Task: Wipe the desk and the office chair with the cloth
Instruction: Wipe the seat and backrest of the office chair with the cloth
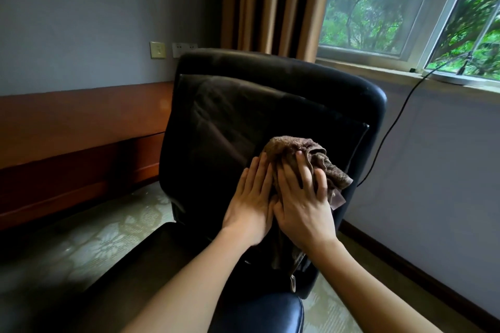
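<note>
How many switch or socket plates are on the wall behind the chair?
2. A yellowish plate is on the wall, just left of the top of the chair back; a white plate is to its right. The chair back may hide others.

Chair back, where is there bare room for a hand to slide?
The office chair backrest is bare above the brown cloth, up to its top edge, and leftward of the left hand. Its lower right is crowded: the left hand and right hand press side by side at the cloth.
</note>
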### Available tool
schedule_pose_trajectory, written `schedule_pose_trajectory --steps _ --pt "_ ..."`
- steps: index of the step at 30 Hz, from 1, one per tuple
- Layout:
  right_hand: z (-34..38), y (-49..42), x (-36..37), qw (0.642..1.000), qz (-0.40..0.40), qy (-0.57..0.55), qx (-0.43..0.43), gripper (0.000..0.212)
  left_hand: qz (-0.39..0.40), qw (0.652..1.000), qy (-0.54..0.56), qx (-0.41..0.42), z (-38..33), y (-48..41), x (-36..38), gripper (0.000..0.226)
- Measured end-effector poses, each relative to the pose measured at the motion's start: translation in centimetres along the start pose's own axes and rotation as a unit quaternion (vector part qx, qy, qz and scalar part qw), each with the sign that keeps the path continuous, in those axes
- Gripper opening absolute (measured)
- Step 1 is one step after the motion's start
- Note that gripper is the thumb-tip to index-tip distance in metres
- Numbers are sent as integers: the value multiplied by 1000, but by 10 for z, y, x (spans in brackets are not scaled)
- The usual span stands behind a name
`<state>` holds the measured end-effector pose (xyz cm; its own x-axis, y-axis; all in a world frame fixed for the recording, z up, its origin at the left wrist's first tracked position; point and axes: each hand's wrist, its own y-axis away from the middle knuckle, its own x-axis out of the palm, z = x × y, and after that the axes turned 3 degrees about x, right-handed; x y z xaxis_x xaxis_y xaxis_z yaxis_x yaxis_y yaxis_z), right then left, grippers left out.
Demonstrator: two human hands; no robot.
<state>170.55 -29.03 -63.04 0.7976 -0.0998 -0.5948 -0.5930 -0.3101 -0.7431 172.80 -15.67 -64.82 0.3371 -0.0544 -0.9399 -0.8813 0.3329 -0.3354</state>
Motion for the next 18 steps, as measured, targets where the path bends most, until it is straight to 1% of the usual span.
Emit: schedule_pose_trajectory --steps 3,5,8,12,13,15,18 --pt "5 9 0 1000 14 10 -7 68 -5 1000 13 7 1 12 9 76" --pt "8 16 1 999 24 11 -17 70 -26 999 27 6 -1 21 17 77" --pt "14 32 7 999 40 -3 -28 70 -37 999 32 -1 -2 31 36 78" --pt "20 45 13 997 60 2 -47 75 -28 999 -13 16 0 40 52 76" --pt "22 48 15 996 65 9 -56 77 -31 999 -14 4 0 44 53 80" --pt "23 53 18 994 76 26 -78 81 -42 998 24 -35 0 51 53 88" --pt "30 67 27 990 81 52 -102 81 -41 997 51 -51 -2 64 59 87"
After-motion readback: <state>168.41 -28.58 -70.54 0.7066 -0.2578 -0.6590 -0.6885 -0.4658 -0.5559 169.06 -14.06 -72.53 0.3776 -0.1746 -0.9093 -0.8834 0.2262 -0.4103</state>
